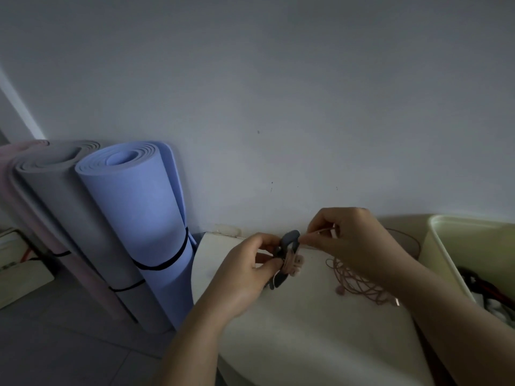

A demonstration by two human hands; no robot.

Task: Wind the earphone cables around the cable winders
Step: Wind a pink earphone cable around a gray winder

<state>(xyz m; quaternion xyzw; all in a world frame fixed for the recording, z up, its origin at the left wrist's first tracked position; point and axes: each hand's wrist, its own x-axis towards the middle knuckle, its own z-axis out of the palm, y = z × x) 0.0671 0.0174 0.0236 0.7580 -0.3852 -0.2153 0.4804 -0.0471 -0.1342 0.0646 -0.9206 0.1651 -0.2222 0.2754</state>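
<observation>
A dark grey cable winder (289, 240) is held above the white table (292, 324) by my left hand (245, 274), thumb and fingers pinching its middle. Pink earphone cable is wrapped round the winder (291, 263), with pink earbuds showing just beside it. My right hand (351, 240) pinches the cable end with its plug close to the winder's top right. A second pink earphone cable (359, 282) lies in a loose tangle on the table under my right forearm, partly hidden by it.
A pale yellow bin (446, 246) with dark items inside stands at the right table edge. Rolled mats, blue (139, 213), grey (61, 196) and pink, lean against the wall on the floor left of the table. The wall is close behind.
</observation>
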